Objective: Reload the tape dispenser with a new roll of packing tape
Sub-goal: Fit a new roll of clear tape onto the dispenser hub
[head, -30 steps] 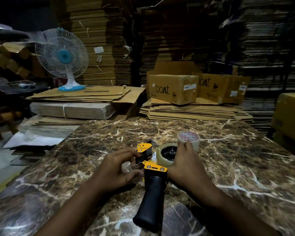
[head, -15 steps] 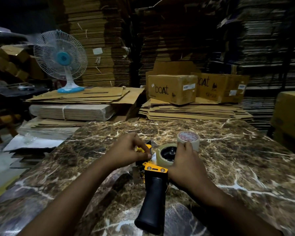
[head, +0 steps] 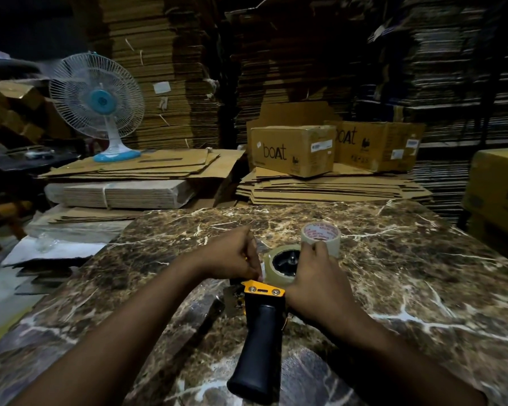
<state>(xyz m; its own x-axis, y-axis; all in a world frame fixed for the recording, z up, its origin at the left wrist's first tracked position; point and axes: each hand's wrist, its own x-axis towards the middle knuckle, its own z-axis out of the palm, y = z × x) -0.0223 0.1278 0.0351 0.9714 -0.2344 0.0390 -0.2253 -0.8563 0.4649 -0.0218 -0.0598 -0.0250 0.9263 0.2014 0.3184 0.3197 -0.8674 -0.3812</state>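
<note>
A yellow tape dispenser (head: pixel 264 291) with a black handle lies flat on the marble table (head: pixel 393 288), handle toward me. A roll of clear packing tape (head: pixel 272 266) sits on its black hub. My right hand (head: pixel 320 276) presses on the roll and the dispenser's right side. My left hand (head: pixel 232 256) is closed at the dispenser's front end, pinching what looks like the tape's loose end beside the roll. A second roll with a red-printed white core (head: pixel 321 237) stands just behind the right hand's fingertips.
Flat cardboard stacks (head: pixel 329 186) and two "boat" cartons (head: pixel 294 149) lie beyond the table's far edge. A blue-and-white fan (head: pixel 99 104) stands on cardboard at the back left. A yellow carton (head: pixel 496 186) sits at the right. Tall cardboard stacks fill the background.
My left hand has moved from the near-left side of the dispenser up and forward to its front end beside the roll. The right hand and dispenser stayed put.
</note>
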